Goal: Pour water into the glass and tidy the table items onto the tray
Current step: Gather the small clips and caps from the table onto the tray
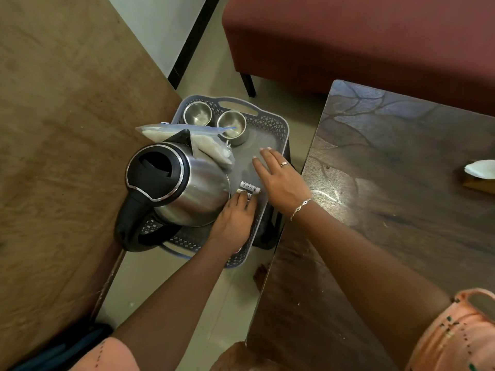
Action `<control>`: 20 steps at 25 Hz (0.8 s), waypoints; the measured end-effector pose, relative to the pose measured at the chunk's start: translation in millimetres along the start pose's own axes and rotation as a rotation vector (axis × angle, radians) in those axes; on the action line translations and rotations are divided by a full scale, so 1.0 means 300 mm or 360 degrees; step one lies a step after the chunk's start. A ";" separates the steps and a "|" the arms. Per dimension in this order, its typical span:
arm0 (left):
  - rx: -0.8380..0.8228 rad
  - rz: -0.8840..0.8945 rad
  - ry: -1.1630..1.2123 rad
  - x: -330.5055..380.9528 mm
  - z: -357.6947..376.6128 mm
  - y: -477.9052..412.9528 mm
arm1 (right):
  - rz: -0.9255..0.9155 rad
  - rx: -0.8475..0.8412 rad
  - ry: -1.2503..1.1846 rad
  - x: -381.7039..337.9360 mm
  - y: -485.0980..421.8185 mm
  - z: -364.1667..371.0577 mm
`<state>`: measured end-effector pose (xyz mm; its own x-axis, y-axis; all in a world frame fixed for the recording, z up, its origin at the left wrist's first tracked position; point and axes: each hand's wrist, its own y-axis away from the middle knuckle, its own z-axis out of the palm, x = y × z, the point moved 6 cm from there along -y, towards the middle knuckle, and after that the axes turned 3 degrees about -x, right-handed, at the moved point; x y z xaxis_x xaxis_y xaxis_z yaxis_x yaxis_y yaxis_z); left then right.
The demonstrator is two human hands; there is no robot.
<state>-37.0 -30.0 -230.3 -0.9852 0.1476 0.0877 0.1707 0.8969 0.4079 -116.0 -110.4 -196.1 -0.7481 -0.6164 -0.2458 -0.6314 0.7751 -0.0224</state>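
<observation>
A grey plastic tray stands on a low stool between two tables. On it are a steel electric kettle with a black lid and handle, two steel cups, and a clear zip bag of pale powder leaning on the kettle. A small white patterned tube lies on the tray floor beside the kettle. My left hand touches that tube with its fingertips, fingers bent over it. My right hand hovers flat over the tray's bare middle, fingers straight. No glass is in view.
A dark wooden table lies to the right with a white tissue holder at its far edge. A brown table fills the left. A maroon sofa stands behind.
</observation>
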 end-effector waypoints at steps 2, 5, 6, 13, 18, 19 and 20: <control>-0.0048 -0.0027 -0.0056 -0.001 0.004 -0.003 | 0.0032 0.0023 0.0051 0.029 0.056 0.008; -0.0070 -0.0099 0.0039 -0.001 -0.020 -0.001 | 0.0117 0.0088 0.0105 0.082 0.151 -0.026; -0.0022 -0.0133 0.0137 0.005 -0.042 0.005 | 0.0148 0.0084 0.0135 0.104 0.187 -0.038; 0.0564 -0.0207 -0.0041 0.269 -0.188 0.028 | 0.0312 0.0098 0.0237 0.290 0.441 -0.115; 0.0564 -0.0012 -0.0143 0.633 -0.186 0.000 | 0.0477 0.0082 0.0302 0.475 0.688 -0.207; 0.0560 0.0055 -0.0135 0.715 -0.185 -0.004 | 0.0525 0.0085 0.0317 0.521 0.751 -0.226; 0.0556 0.0124 -0.0128 0.797 -0.183 -0.007 | 0.0572 0.0087 0.0335 0.564 0.816 -0.245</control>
<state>-271.9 -19.4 -160.3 -0.9701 0.2411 0.0291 0.2425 0.9679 0.0667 -412.3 -35.1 -171.8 -0.9478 -0.3157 -0.0444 -0.3150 0.9488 -0.0241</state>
